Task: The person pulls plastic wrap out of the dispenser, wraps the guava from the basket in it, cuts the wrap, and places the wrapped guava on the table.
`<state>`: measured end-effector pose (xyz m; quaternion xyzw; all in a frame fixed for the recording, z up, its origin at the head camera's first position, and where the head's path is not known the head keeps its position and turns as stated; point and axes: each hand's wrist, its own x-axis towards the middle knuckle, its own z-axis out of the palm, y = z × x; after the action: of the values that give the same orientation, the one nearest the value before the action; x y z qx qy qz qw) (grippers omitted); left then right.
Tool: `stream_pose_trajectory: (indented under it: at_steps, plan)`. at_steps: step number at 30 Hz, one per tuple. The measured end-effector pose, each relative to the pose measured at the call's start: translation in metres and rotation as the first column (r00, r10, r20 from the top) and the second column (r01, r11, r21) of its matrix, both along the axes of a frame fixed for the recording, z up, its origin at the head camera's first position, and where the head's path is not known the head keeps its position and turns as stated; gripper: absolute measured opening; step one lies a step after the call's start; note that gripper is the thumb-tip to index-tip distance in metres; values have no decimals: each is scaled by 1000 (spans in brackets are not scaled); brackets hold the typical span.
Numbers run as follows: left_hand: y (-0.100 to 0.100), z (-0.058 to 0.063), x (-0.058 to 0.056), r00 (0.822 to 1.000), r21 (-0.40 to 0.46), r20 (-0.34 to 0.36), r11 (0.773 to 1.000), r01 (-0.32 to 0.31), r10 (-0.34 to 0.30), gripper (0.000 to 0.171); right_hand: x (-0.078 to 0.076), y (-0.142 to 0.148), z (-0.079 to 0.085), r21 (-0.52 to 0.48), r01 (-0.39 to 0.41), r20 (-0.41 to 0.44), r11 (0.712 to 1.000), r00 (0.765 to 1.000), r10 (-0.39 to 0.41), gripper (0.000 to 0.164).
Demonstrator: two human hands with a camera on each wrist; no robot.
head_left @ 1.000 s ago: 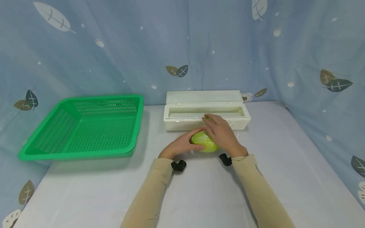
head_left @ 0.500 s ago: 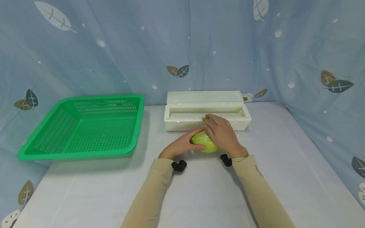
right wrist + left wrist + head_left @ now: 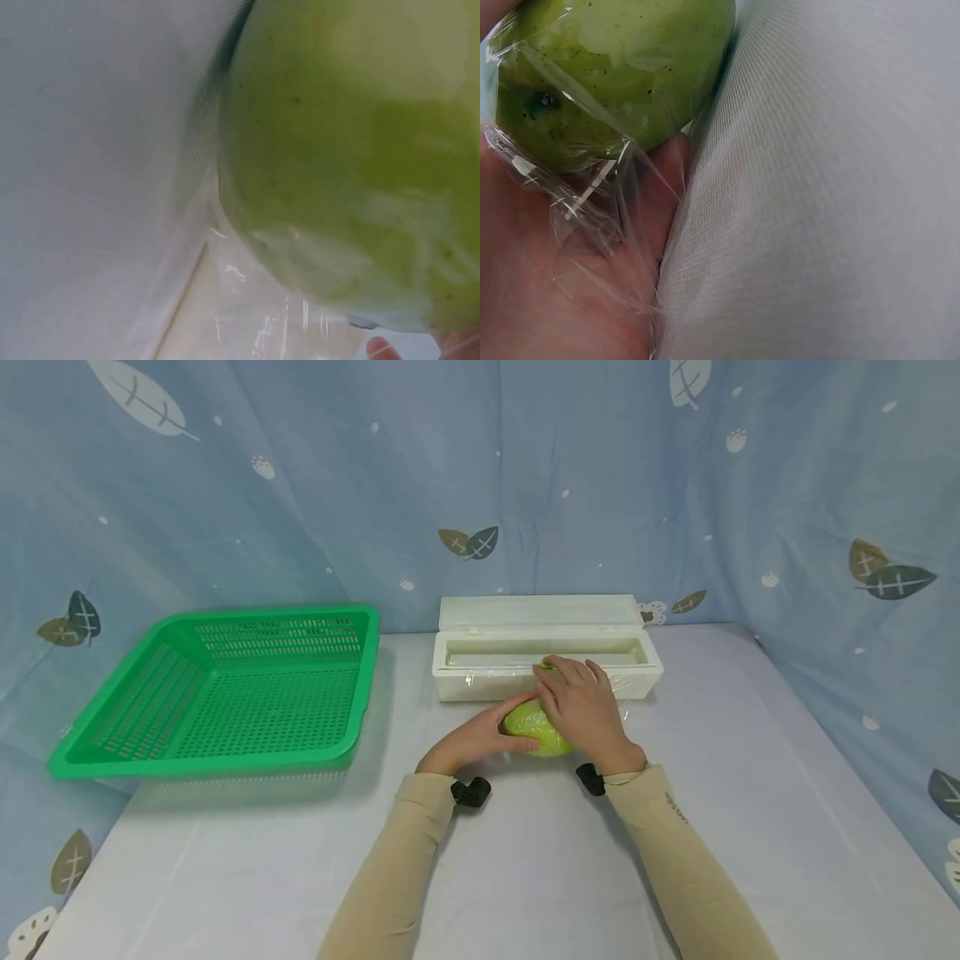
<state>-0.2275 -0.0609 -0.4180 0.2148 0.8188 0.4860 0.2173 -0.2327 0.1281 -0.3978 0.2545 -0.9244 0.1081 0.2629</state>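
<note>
A speckled green mango (image 3: 534, 727), covered in clear cling film (image 3: 592, 195), lies on the white cloth just before a white cling film box (image 3: 480, 685). My left hand (image 3: 472, 742) grips its left side, thumb on the near side and fingers behind; film crosses the palm in the left wrist view. Above the mango's right side, my right hand (image 3: 588, 714) has its fingertips at a small green slide cutter (image 3: 548, 666) on the box's front edge. The right wrist view shows the mango (image 3: 352, 150) up close and film stretched toward the box.
A large green plastic basket (image 3: 210, 768) stands to the left. The box's lid (image 3: 536, 611) is raised at the back. A blue leaf-patterned curtain (image 3: 315, 485) hangs behind the white-covered table (image 3: 225, 877).
My right hand's outer fingers have lifted and spread slightly. The left hand and the mango stay in place, while the whole view has shifted a little.
</note>
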Motion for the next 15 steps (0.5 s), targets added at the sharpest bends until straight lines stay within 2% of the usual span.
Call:
stream_pose_trajectory:
  at_steps: [5, 8, 12, 15]
  plan:
    - [-1, 17, 8, 1000, 20, 12, 1000, 13, -13, 73, -1, -1, -2, -12, 14, -8, 1000, 1000, -14, 36]
    - [-1, 9, 4, 1000, 29, 13, 1000, 3, -3, 72, -1, -1, -3, -19, 20, -21, 1000, 1000, -20, 36]
    - [0, -7, -3, 1000, 25, -4, 1000, -10, 10, 71, -2, 0, -4, -28, 28, -33, 999, 999, -29, 36]
    - [0, -13, -5, 1000, 28, -17, 1000, -11, 12, 71, -2, 0, -5, -33, 35, -43, 999, 998, -36, 36]
